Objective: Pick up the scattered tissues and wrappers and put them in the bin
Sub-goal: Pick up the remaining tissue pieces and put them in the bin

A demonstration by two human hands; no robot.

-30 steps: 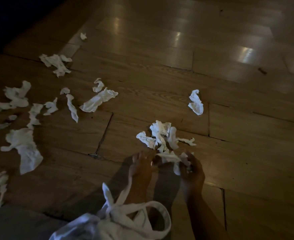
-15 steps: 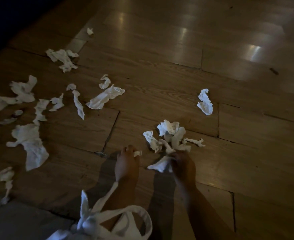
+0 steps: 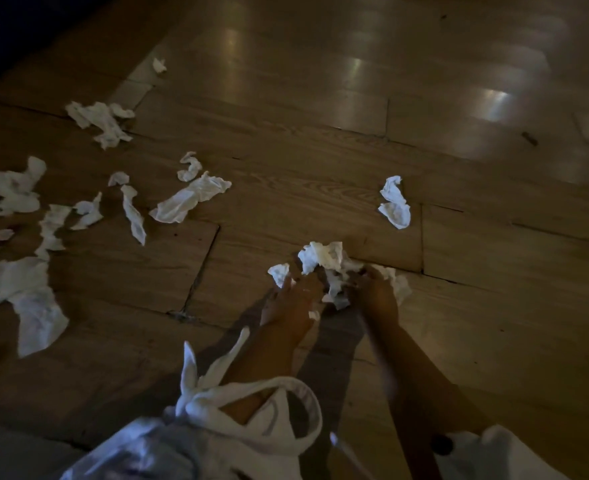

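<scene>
Both of our hands, left hand (image 3: 288,303) and right hand (image 3: 376,296), have closed in from either side since a second ago, fingers now clenched around the tissue clump (image 3: 324,259) on the floor (image 3: 321,168), so it seems ready to lift, though many tissues (image 3: 26,292) remain and no bin shows.

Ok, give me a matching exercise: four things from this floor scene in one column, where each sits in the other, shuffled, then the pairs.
Things
1. tissue pile
2. lone tissue
3. small scrap
4. big flat tissue

Places
A. far away, near the dark edge at upper left
B. alone on the floor, beyond the right hand
C. between the left hand and the right hand, being gathered
D. lower left, near the frame's edge

Pairs: 1-C, 2-B, 3-A, 4-D
</scene>
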